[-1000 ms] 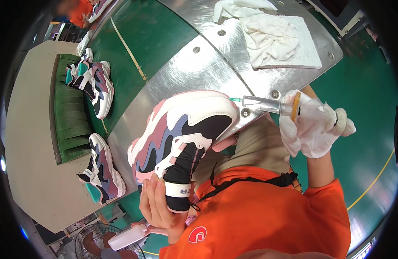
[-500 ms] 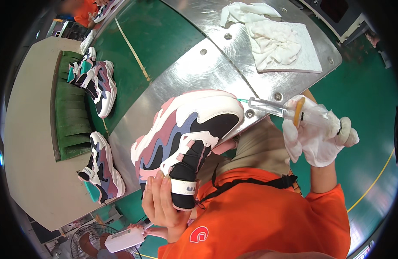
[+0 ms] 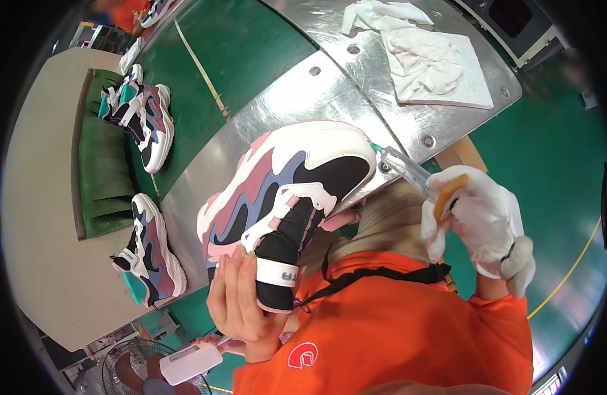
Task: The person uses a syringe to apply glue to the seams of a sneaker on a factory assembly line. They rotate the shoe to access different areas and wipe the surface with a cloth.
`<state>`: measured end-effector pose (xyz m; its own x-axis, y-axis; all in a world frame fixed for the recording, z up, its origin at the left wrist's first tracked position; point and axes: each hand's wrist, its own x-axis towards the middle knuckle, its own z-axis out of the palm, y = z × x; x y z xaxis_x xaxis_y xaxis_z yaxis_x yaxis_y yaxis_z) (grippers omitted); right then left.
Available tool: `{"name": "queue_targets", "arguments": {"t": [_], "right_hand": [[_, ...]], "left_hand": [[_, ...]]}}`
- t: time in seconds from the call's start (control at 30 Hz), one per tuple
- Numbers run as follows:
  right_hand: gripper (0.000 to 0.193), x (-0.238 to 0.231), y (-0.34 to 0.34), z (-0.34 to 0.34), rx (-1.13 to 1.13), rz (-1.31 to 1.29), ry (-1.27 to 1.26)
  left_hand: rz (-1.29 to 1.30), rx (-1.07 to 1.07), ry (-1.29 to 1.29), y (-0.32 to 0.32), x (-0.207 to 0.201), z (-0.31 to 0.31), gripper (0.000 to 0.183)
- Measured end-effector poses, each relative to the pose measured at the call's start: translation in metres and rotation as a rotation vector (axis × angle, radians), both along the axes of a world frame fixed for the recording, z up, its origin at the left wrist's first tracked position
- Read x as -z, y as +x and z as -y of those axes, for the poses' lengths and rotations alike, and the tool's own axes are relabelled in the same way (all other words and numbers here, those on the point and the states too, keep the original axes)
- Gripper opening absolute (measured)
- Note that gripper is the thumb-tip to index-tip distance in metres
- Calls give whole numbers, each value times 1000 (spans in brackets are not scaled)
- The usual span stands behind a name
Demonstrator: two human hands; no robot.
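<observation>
A chunky sneaker (image 3: 287, 191) in white, pink, purple and black lies tilted on its side, its toe toward the right. My bare left hand (image 3: 241, 296) grips it at the ankle end, beside the white strap. In my right hand (image 3: 481, 220), wearing a white glove, is a clear syringe (image 3: 407, 168) with an orange-yellow flange. Its thin green tip meets the edge of the sole at the toe, or lies very close to it. My gloved fingers wrap the syringe's rear, and the plunger is mostly hidden.
Crumpled white cloths (image 3: 425, 62) lie on a white board on the metal table (image 3: 303, 89). Matching sneakers (image 3: 152, 253) stand at left on a green conveyor belt (image 3: 204, 39) and by a green flap curtain (image 3: 106, 164). A fan (image 3: 129, 365) and a hand holding a white device (image 3: 191, 364) are lower left.
My right hand has turned, so the syringe slants more steeply, its tip higher and its rear lower. The sneaker has shifted slightly up, staying in my left hand.
</observation>
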<state>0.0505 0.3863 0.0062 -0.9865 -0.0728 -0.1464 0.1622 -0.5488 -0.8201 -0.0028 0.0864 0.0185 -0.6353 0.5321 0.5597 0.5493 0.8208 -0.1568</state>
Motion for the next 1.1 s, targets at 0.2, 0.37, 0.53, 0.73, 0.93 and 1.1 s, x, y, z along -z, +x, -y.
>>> {"name": "queue_targets", "arguments": {"t": [0.2,0.37,0.53,0.73,0.93,1.1], "right_hand": [[85,18,0,10,53,-258,-42],[83,39,0,13,50,-266,-99],[71,77,-4,8,-13,-416,-52],[88,87,-25,26,-5,-467,-97],[97,117,-33,33,-1,-575,70],[93,142,-26,39,37,-621,219]], "left_hand": [[123,18,4,-17,-20,-3,63],[215,22,75,-40,-32,-8,64],[322,28,98,-69,-44,-12,65],[511,46,175,-107,-48,-4,61],[833,-79,374,-128,-52,-7,57],[886,-105,441,-129,-52,-12,56]]}}
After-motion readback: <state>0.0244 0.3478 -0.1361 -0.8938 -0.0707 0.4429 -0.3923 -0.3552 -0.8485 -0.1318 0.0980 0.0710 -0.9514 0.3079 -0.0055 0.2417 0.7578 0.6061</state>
